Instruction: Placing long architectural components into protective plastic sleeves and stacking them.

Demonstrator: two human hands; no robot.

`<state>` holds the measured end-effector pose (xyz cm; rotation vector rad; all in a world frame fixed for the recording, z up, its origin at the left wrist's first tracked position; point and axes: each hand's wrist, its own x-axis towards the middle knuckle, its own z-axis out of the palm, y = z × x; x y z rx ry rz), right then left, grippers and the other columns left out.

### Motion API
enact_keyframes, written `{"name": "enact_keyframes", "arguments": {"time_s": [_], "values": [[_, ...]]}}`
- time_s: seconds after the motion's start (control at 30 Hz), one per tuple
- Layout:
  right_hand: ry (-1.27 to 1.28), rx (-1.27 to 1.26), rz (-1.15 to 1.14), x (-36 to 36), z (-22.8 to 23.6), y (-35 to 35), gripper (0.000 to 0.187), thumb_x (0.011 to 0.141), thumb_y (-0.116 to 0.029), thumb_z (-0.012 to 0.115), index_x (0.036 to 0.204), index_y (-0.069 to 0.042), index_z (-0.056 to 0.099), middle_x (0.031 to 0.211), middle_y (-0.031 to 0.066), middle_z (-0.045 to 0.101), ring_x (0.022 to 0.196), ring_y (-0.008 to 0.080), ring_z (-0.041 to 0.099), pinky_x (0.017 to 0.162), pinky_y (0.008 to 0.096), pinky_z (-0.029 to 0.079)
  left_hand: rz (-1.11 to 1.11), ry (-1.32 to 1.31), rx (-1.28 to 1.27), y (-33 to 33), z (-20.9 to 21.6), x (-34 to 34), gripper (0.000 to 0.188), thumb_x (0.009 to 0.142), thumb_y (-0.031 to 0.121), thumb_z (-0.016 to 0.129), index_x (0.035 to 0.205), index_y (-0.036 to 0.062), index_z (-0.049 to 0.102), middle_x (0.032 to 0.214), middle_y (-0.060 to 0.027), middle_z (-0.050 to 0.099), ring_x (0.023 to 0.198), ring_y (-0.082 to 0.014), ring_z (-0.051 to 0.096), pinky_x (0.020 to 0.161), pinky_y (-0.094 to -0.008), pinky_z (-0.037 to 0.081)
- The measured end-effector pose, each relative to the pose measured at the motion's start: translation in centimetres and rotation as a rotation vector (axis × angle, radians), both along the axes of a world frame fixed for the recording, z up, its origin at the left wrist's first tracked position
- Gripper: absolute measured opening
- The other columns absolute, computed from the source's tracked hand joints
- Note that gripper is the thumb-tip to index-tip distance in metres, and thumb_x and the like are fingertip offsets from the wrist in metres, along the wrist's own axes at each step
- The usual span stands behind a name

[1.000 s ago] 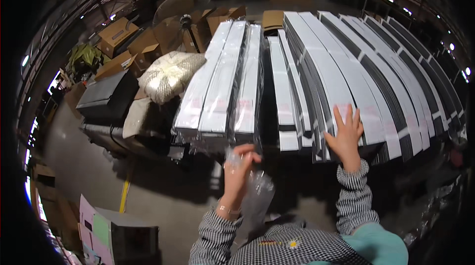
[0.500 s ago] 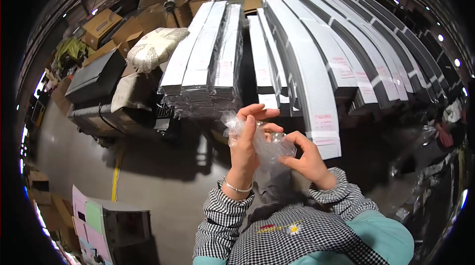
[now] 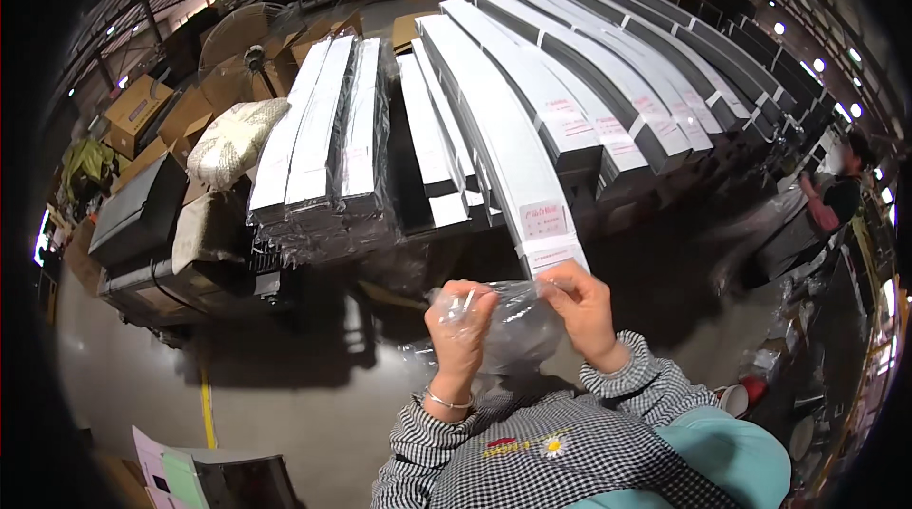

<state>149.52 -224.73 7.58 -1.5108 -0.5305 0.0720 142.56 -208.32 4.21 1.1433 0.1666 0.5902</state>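
Clear plastic film (image 3: pixel 521 330) spans the gap between my two hands, crumpled at the left and pulled wider toward the right. My left hand (image 3: pixel 458 333) is closed around a bunch of it, with some film hanging loose beside the wrist. My right hand (image 3: pixel 587 319) pinches the film's other edge between thumb and fingers. Just beyond that hand lies the near end of a long white-topped bundle (image 3: pixel 522 162), with a label and a pale band across it. To its left, wrapped bundles (image 3: pixel 309 143) in shiny clear plastic lie stacked.
More long banded bundles (image 3: pixel 655 119) fan out at the right. Woven sacks (image 3: pixel 233 143) and a dark box (image 3: pixel 141 214) stand at the left, near a fan (image 3: pixel 252 57) and cardboard boxes (image 3: pixel 138 110). Another person (image 3: pixel 817 210) is at the far right.
My hands have moved apart, stretching the film between them. My left fingers, spread before, are now closed on it. The view has shifted, and the bundles appear further left.
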Motion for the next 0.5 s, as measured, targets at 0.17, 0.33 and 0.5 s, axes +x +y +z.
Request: {"name": "enact_keyframes", "arguments": {"time_s": [0.17, 0.33, 0.5], "values": [[-0.051, 0.088, 0.023, 3.4, -1.8, -1.6, 0.009, 0.095, -0.006, 0.066, 0.094, 0.002, 0.069, 0.080, -0.0010, 0.063, 0.074, 0.0042, 0.055, 0.065, 0.0207, 0.043, -0.062, 0.020, -0.144, -2.3, 2.5, 1.0, 0.015, 0.090, 0.015, 0.075, 0.096, 0.0037, 0.067, 0.075, 0.0029, 0.060, 0.061, -0.0027, 0.048, 0.053, -0.0197, 0.036], [0.021, 0.009, -0.028, 2.9, -0.3, -2.1, 0.012, 0.094, -0.004, 0.066, 0.101, 0.001, 0.074, 0.079, -0.0020, 0.063, 0.067, 0.0038, 0.053, 0.063, 0.0186, 0.042, -0.009, 0.066, -0.117, -3.5, 0.9, 1.3, 0.015, 0.093, 0.017, 0.072, 0.096, 0.0031, 0.067, 0.069, 0.0047, 0.057, 0.057, -0.0029, 0.046, 0.050, -0.0200, 0.034], [0.226, 0.262, 0.258, 4.2, -1.9, -3.1, 0.015, 0.098, -0.012, 0.062, 0.085, -0.003, 0.062, 0.072, 0.0016, 0.059, 0.069, 0.0110, 0.055, 0.070, 0.0246, 0.047, -0.016, 0.151, -0.099, -4.4, -2.1, 2.3, 0.033, 0.101, 0.026, 0.061, 0.075, 0.0082, 0.052, 0.068, 0.0032, 0.053, 0.059, -0.0043, 0.045, 0.051, -0.0222, 0.034]]}}
